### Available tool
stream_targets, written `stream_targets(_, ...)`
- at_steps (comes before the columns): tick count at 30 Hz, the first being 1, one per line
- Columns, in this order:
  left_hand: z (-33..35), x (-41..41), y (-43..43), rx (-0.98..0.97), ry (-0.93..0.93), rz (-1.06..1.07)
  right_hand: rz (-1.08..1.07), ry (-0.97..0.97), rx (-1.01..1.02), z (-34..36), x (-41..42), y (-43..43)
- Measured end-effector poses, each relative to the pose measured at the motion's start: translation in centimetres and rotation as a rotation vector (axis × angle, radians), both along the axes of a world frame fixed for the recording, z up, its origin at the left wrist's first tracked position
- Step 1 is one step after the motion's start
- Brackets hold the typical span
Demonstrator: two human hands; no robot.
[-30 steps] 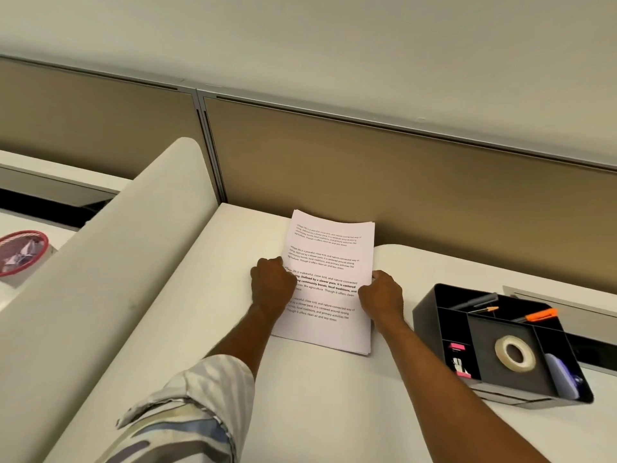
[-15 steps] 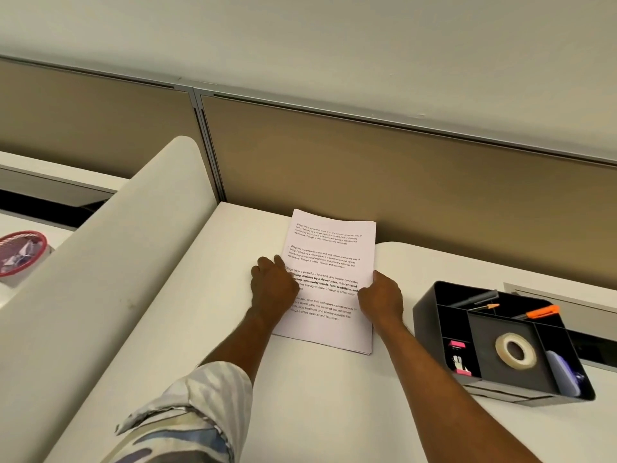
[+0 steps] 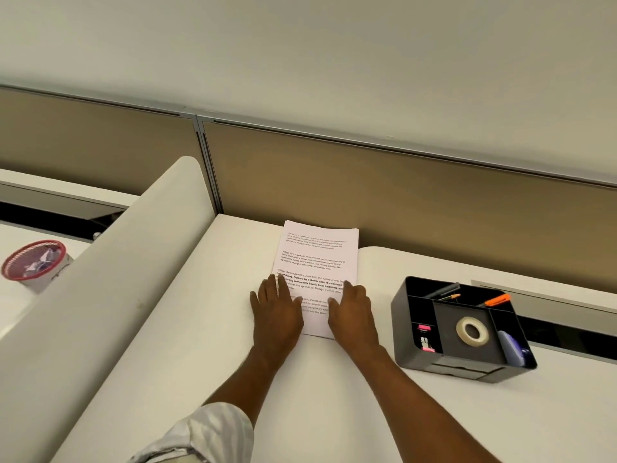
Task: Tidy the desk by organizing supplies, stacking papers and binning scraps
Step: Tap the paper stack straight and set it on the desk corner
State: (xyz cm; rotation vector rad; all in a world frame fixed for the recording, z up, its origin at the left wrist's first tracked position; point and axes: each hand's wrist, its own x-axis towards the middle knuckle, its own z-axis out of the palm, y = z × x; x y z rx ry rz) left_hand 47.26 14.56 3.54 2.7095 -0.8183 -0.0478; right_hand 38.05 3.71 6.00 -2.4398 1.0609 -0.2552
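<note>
A squared stack of printed white papers [image 3: 317, 259] lies on the white desk [image 3: 300, 396] against the tan partition. My left hand [image 3: 275, 309] rests flat on the stack's near left corner, fingers straight. My right hand [image 3: 352, 312] lies flat on the near right corner, fingers extended too. A black desk organizer [image 3: 414, 352] stands to the right, holding a tape roll [image 3: 471, 330], an orange marker [image 3: 497, 299], pens, pink clips and a purple item. A red mesh bin [image 3: 33, 262] with paper scraps sits far left beyond the divider.
A rounded white divider [image 3: 110, 279] runs along the desk's left side. The tan partition panel [image 3: 400, 202] closes off the back. A dark cable slot [image 3: 567, 332] runs behind the organizer at right.
Both hands went from gripping the stack's side edges with curled fingers to lying flat on its near end. They slid slightly toward me.
</note>
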Motion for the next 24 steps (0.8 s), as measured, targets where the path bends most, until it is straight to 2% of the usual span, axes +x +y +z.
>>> stream_targets(7,1.1,-7.9,3.6,-0.172,-0.006,-0.125,0.168,-0.028,-0.013,0.7,-7.0,4.1)
stream_targets(17,1.1,-18.5,6.4,-0.017,0.047,-0.204,0.237,0.069,-0.042,0.0,-18.3,6.4)
stream_targets(24,1.2,-27.8,3.3,-0.033,0.105,-0.244,0.228,0.098,-0.085,0.7,-27.9,3.0)
